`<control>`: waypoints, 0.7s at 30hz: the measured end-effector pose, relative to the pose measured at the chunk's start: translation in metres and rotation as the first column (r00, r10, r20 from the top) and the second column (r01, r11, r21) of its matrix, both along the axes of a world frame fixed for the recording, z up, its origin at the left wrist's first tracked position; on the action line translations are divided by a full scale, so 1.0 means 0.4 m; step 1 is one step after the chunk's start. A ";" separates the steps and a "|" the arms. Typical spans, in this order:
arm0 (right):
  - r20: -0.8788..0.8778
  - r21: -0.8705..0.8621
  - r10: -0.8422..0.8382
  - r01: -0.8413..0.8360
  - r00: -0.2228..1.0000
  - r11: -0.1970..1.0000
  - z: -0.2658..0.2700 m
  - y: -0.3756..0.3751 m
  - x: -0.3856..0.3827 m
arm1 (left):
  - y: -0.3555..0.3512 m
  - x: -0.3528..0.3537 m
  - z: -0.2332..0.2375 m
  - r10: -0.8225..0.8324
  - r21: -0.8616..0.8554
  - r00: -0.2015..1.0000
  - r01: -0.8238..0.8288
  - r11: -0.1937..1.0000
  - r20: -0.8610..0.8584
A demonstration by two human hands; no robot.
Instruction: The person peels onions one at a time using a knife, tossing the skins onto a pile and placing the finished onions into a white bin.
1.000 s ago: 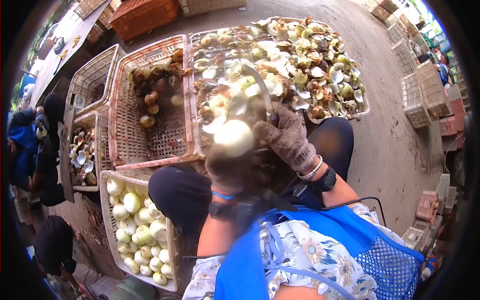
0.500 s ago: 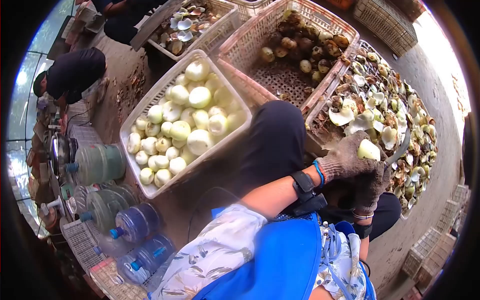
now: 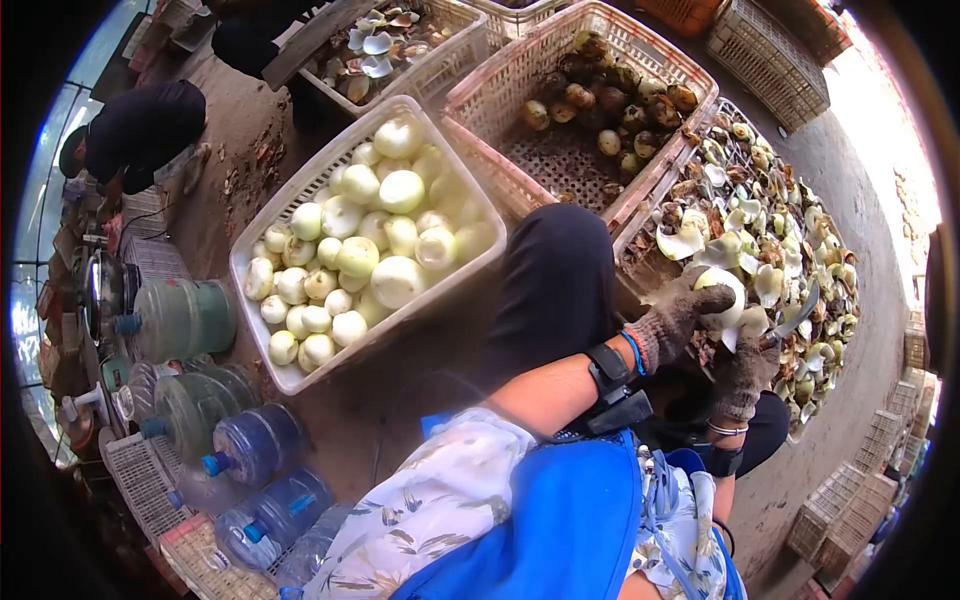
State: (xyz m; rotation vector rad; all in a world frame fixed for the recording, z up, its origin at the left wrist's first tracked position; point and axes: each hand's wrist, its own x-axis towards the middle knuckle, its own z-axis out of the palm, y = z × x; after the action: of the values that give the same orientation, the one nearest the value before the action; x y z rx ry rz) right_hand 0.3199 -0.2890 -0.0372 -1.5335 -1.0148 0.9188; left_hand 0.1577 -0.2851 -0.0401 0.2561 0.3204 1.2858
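Note:
My left hand [image 3: 672, 325], in a brown knitted glove, is wrapped round a pale peeled onion [image 3: 721, 290] over the heap of peelings. Just right of it, my gloved right hand [image 3: 743, 378] grips a knife with a curved blade [image 3: 803, 308] that points up and away from the onion. A pale flap of onion skin [image 3: 748, 324] shows between the onion and my right hand's fingers. The knife's handle is mostly hidden by the glove. Onion peelings [image 3: 770, 250] fill a crate beneath and beyond both hands.
A white crate [image 3: 262, 350] of peeled onions stands left of my knee. Behind it, a pinkish crate [image 3: 490, 95] holds unpeeled brown onions. Large water bottles [image 3: 185, 318] lie at the left. A person in dark clothes [image 3: 145, 130] bends down at the far left. Stacked crates [image 3: 768, 62] stand back right.
My left hand has turned the onion upward, so more of it shows. The right hand has moved slightly down and apart from the left, keeping the knife. The view shifted a little.

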 end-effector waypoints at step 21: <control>0.097 -0.037 0.152 -0.149 0.984 0.988 -0.065 0.043 0.010 | -0.561 -0.600 0.001 0.527 -0.141 0.597 -0.731 0.667 -0.605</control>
State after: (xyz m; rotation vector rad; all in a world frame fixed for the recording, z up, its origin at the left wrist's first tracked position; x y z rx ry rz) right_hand 0.3240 -0.2717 -0.0631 -1.5560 -1.2066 0.9737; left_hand -0.0822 -0.5097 -0.0398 0.1483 1.2235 1.8315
